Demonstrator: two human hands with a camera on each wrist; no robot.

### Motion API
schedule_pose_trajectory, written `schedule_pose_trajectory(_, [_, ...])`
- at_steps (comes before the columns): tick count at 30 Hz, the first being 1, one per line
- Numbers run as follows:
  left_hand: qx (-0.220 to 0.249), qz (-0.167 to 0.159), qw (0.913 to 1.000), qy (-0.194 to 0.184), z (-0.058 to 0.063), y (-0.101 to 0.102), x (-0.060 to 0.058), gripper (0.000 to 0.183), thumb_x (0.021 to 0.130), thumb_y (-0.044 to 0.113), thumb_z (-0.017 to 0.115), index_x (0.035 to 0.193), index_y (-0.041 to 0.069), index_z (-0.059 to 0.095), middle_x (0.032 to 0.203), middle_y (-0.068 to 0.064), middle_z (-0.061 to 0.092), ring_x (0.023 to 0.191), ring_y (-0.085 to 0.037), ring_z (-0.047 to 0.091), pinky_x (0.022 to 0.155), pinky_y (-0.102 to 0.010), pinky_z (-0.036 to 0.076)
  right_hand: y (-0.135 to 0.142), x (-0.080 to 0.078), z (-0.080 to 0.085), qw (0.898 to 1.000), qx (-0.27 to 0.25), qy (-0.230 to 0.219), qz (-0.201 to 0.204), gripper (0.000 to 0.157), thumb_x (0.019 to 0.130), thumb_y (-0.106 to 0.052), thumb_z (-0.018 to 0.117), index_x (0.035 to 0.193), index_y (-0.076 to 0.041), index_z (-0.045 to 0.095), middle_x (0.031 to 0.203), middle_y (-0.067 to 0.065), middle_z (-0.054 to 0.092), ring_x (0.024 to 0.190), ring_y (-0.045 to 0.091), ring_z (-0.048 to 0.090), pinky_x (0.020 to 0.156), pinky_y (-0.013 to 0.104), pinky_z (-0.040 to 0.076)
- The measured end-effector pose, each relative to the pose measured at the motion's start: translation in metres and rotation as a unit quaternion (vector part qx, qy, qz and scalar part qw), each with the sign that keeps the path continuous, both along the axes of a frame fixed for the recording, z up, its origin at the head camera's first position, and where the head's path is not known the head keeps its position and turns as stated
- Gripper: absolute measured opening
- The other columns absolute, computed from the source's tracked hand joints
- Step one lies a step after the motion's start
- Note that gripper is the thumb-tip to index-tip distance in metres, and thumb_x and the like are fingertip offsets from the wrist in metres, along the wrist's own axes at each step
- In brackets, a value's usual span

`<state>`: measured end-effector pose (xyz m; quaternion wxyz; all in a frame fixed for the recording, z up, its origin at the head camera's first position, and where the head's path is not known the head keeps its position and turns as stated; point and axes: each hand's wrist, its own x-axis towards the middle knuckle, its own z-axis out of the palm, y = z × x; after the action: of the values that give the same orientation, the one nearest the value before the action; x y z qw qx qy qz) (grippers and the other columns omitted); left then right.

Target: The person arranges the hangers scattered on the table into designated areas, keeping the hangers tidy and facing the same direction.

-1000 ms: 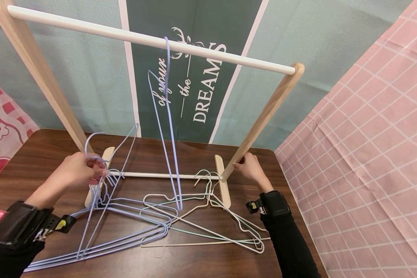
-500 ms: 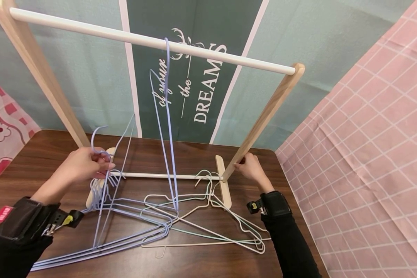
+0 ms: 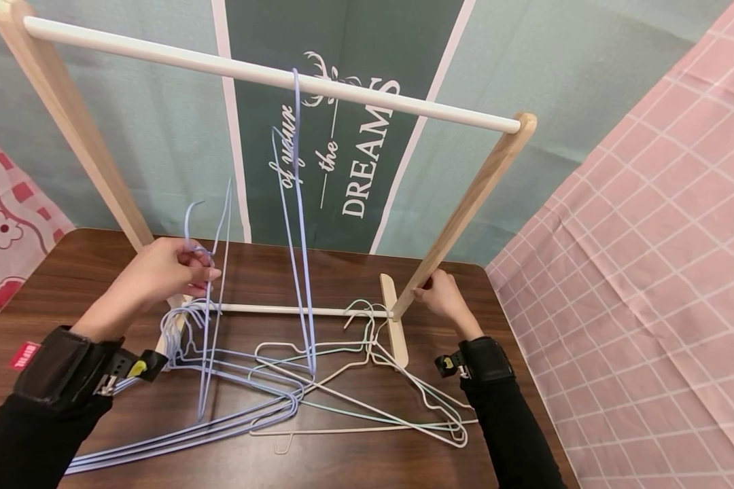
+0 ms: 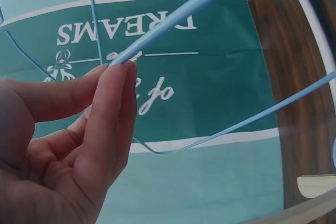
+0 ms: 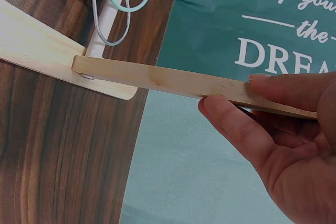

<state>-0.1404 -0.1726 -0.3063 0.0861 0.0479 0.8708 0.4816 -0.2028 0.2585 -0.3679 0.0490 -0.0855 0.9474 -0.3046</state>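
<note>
My left hand pinches a blue clothes hanger near the base of its hook, lifted above the table on the rack's left side. The hanger's hook points up and its body hangs edge-on toward me. My right hand grips the right wooden post of the clothes rack, low down; in the right wrist view the thumb and fingers lie on either side of that post. Another blue hanger hangs by its hook from the rack's white top rail, near the middle.
Several blue hangers lie at the left of the brown table, their hooks bunched at the lower white bar. White and green hangers lie overlapping at the right. A printed curtain stands behind; a pink checked cloth borders the right.
My left hand has risen and moved right, lifting the blue hanger away from the bunched ones. The hanging hanger has swung slightly. My right hand has stayed on the post.
</note>
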Motion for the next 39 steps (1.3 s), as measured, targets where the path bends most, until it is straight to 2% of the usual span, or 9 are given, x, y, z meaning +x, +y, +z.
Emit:
schedule_pose_trajectory(6, [-0.034, -0.012, 0.9994, -0.003, 0.015, 0.004, -0.003, 0.024, 0.088, 0.014, 0.061, 0.097, -0.007, 0.056, 0.08, -0.007, 0.066, 0.065, -0.014, 0.065, 0.061, -0.027, 0.052, 0.0, 0.0, 0.0, 1.0, -0.003, -0.002, 0.001, 0.026, 0.086, -0.004, 0.061, 0.108, 0.01, 0.054, 0.09, 0.024, 0.059, 0.075, 0.032, 0.061, 0.056, 0.033, 0.045])
schedule_pose_trajectory(12, [-0.033, -0.008, 0.9994, 0.008, 0.029, 0.007, -0.005, 0.024, 0.088, 0.015, 0.062, 0.097, -0.006, 0.056, 0.078, -0.005, 0.065, 0.064, -0.012, 0.064, 0.061, -0.026, 0.052, 0.0, 0.0, 0.001, 1.0, -0.001, 0.001, 0.001, 0.026, 0.086, -0.004, 0.061, 0.107, 0.01, 0.054, 0.089, 0.024, 0.06, 0.074, 0.032, 0.061, 0.055, 0.032, 0.045])
schedule_pose_trajectory(18, [0.009, -0.01, 0.9998, 0.017, 0.039, 0.011, -0.007, 0.022, 0.088, 0.006, 0.059, 0.099, -0.011, 0.051, 0.078, -0.007, 0.062, 0.064, -0.013, 0.065, 0.061, -0.027, 0.053, 0.0, 0.0, 0.001, 1.0, -0.002, -0.004, 0.001, 0.026, 0.087, -0.004, 0.06, 0.107, 0.01, 0.054, 0.089, 0.024, 0.06, 0.075, 0.035, 0.06, 0.056, 0.033, 0.044])
schedule_pose_trajectory(28, [0.027, -0.009, 0.9993, 0.026, 0.06, 0.021, -0.011, 0.02, 0.088, 0.004, 0.059, 0.097, -0.011, 0.051, 0.077, -0.006, 0.062, 0.062, -0.014, 0.065, 0.059, -0.028, 0.053, -0.001, 0.001, 0.003, 1.0, 0.0, -0.007, -0.001, 0.026, 0.087, -0.004, 0.061, 0.108, 0.01, 0.054, 0.091, 0.024, 0.059, 0.074, 0.029, 0.061, 0.056, 0.032, 0.044])
schedule_pose_trajectory(33, [0.036, -0.001, 0.9985, 0.041, 0.071, 0.03, -0.012, 0.019, 0.087, 0.004, 0.061, 0.094, -0.011, 0.052, 0.073, -0.007, 0.061, 0.06, -0.016, 0.065, 0.057, -0.03, 0.053, -0.001, 0.001, 0.004, 1.0, -0.002, -0.008, -0.001, 0.026, 0.087, -0.004, 0.061, 0.108, 0.01, 0.054, 0.091, 0.024, 0.059, 0.075, 0.032, 0.061, 0.056, 0.032, 0.044])
schedule_pose_trajectory(39, [0.042, -0.01, 0.9972, 0.061, 0.085, 0.041, -0.014, 0.016, 0.086, 0.003, 0.062, 0.088, -0.009, 0.052, 0.071, -0.007, 0.063, 0.058, -0.017, 0.064, 0.056, -0.029, 0.053, -0.001, 0.001, 0.002, 1.0, 0.001, -0.006, -0.002, 0.026, 0.086, -0.004, 0.061, 0.108, 0.01, 0.054, 0.091, 0.023, 0.06, 0.073, 0.029, 0.06, 0.057, 0.032, 0.044])
